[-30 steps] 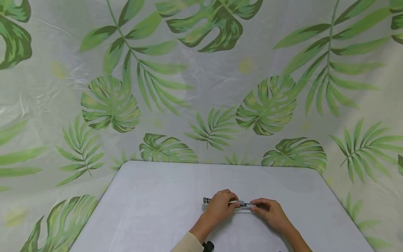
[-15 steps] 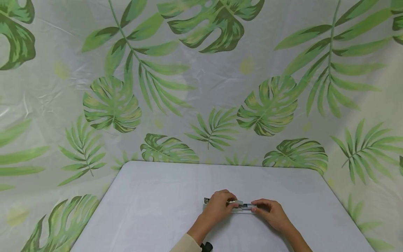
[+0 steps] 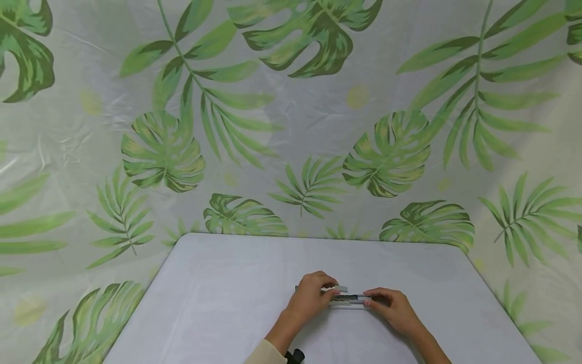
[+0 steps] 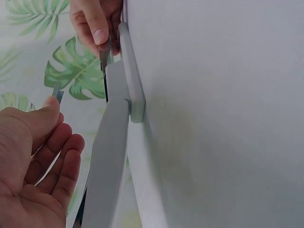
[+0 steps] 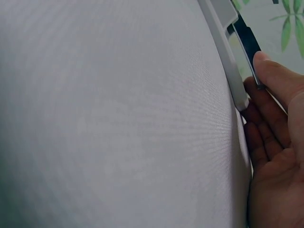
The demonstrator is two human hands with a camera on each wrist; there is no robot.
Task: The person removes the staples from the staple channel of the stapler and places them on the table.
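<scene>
A grey-white stapler [image 3: 344,299] lies folded wide open at the table's middle, its narrow metal channel bare. Between thumb and fingers, my left hand [image 3: 311,293] pinches a short metal strip of staples [image 4: 58,90], held just apart from the stapler in the left wrist view. The long upper arm [image 4: 107,152] of the stapler runs close beside that hand. On the other end, my right hand [image 3: 392,306] grips the stapler; in the right wrist view its thumb presses the dark channel [image 5: 248,40] and its fingers lie by the base tip [image 5: 241,102].
A white-covered table [image 3: 227,283] extends around the hands. Behind it hangs a leaf-patterned sheet [image 3: 300,126]. A black wrist-worn device [image 3: 295,356] shows below the left sleeve [image 3: 267,352].
My left hand has shifted slightly left and away from the channel with the staple strip, baring more of the stapler's channel. My right hand stays in nearly the same place on the stapler.
</scene>
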